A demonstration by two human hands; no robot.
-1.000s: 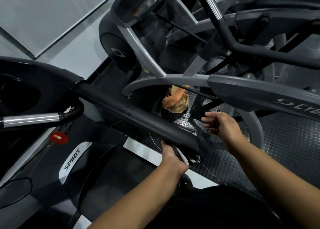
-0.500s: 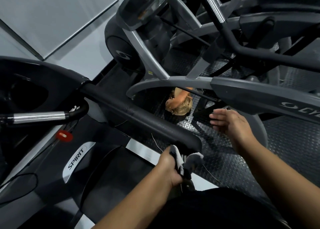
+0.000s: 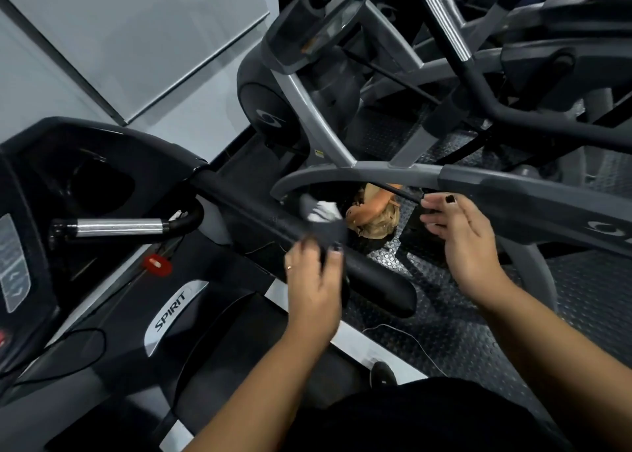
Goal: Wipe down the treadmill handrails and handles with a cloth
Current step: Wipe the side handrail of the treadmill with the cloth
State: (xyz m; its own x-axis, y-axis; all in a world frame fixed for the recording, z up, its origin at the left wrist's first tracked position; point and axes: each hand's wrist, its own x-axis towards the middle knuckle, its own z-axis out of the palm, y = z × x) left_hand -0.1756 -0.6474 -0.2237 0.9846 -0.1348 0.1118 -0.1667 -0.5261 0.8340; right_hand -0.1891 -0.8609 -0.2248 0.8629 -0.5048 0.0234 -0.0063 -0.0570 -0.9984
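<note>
Risk: cloth (image 3: 325, 220) sits bunched and only part-wrapped over the padded handrail (image 3: 376, 282). By my judgement, the loose tail at its 12 o'clock could slide off or miss the rail's underside.

Left hand (image 3: 313, 277): fingers and thumb curled, pinching cloth against rail from 6 o'clock.

Right hand (image 3: 460, 243): fingers straight, holding nothing, at 3 o'clock of cloth, near elliptical frame (image 3: 513, 191).

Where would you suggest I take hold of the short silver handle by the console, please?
Grip the silver handle round its shiny middle, coming down from above: it lies level with open space around it, while its right end bends into a black elbow that curves back toward the console.
</note>
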